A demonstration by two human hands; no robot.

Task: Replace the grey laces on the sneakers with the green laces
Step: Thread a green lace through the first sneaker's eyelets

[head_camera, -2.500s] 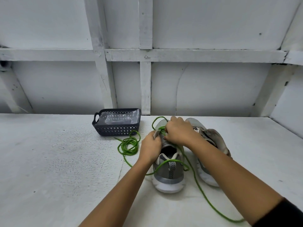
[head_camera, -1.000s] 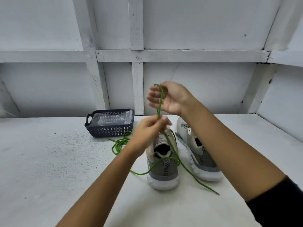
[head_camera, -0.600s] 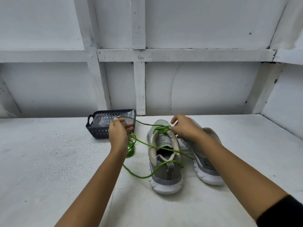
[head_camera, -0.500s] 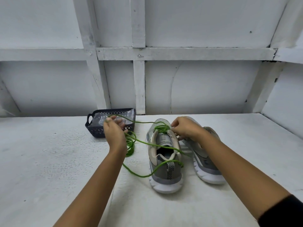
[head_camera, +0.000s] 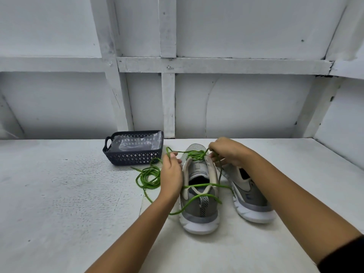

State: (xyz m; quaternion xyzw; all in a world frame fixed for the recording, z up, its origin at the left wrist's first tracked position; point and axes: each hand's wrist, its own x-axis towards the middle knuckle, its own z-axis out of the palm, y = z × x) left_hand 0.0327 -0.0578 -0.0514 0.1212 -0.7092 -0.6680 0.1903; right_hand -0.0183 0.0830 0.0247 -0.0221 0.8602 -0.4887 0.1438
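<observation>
- The green lace (head_camera: pixel 194 154) is threaded across the near sneaker (head_camera: pixel 201 209) at the centre of the frame. It is gripped in the curled fingers of the left hand (head_camera: pixel 171 174) beside the shoe's left edge and pinched by the right hand (head_camera: pixel 228 152) at the toe end.
- The near sneaker is stood upright, with its heel toward the bottom of the frame and its length running up the frame. Slack lace is coiled to its left.
- A second sneaker (head_camera: pixel 250 196) is tilted just to its right.
- Everything is set on a white table (head_camera: pixel 59 194), with a dark basket (head_camera: pixel 134 157) left of centre and a white panelled wall (head_camera: pixel 246 105) behind.
</observation>
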